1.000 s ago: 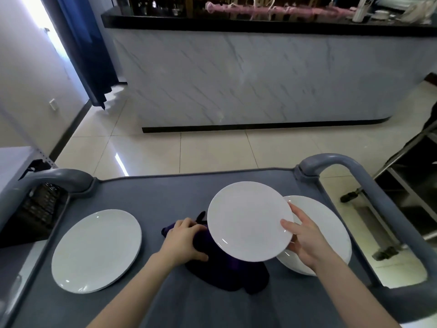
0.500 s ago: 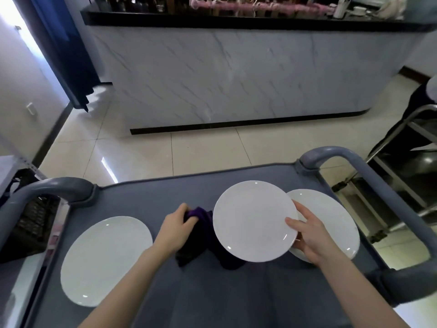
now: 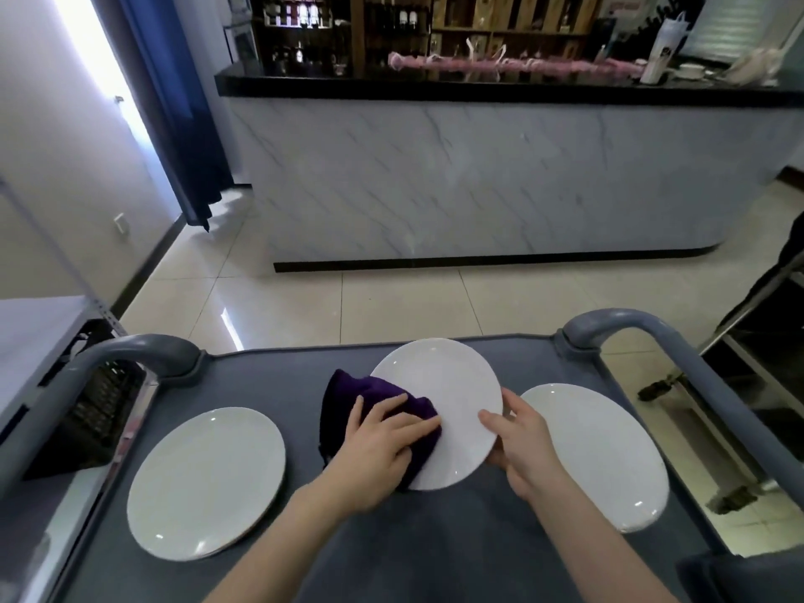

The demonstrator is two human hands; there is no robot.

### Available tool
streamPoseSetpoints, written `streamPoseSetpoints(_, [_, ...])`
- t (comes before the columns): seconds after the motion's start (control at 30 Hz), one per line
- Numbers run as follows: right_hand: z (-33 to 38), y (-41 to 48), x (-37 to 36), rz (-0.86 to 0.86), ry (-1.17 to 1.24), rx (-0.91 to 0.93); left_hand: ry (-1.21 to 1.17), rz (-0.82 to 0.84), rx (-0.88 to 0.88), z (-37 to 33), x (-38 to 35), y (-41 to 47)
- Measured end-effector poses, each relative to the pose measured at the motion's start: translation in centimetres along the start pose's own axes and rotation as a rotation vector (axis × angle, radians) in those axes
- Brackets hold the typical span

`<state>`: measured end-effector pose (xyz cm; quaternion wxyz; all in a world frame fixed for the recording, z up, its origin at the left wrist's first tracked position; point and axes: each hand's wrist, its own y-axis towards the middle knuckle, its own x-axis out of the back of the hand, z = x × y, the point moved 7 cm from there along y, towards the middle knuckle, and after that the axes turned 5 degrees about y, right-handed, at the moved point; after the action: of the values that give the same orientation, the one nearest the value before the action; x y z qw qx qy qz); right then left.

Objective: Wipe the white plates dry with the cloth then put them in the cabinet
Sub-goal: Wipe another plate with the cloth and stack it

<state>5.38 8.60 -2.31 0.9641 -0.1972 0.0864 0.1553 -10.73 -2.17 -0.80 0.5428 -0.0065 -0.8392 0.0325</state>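
Head view, logged nearest first. Both forearms reach in from the bottom edge. I read the right hand [image 3: 522, 441] as gripping the round white ceramic plate [image 3: 452, 402] at its right rim, thumb on the face and fingers curled behind. The plate is tilted over the flat grey cart top [image 3: 269, 376]; I cannot tell whether its lower edge touches the cart. The left hand [image 3: 374, 446] lies on the plate's left part, fingers fairly straight, pressing the bunched dark purple cloth [image 3: 348, 393] against the face. The cloth spills past the plate's left edge.

Left of the held plate, well apart, is a second white plate [image 3: 204, 480], flat on the cart. Right of the held plate, just beside the right hand, is a third white plate [image 3: 596, 450], also flat.

Beyond the held plate I see tiled floor, then a pale marble-fronted counter [image 3: 478, 180] with a black top. Beyond and left of the plate hangs a blue curtain [image 3: 174, 102].
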Motion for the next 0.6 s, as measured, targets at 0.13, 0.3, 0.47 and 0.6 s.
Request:
streamPoseSetpoints(0.13, [0.2,-0.1,0.2,0.025,0.042,0.001,-0.312,-0.26,0.056,1.5,0.0,-1.0])
streamPoseSetpoints(0.3, [0.5,0.0,-0.1,0.021,0.088,-0.001,-0.173,-0.356,0.164,0.8,-0.6,-0.7])
streamPoseSetpoints(0.47, [1.3,0.2,-0.7,0.039,0.082,-0.018,0.071,-0.157,0.083,-2.3,-1.5,-0.5])
streamPoseSetpoints(0.6, [1.5,-0.2,-1.7,0.098,0.045,-0.029,0.097,-0.123,-0.023,-5.2,-0.8,1.0])
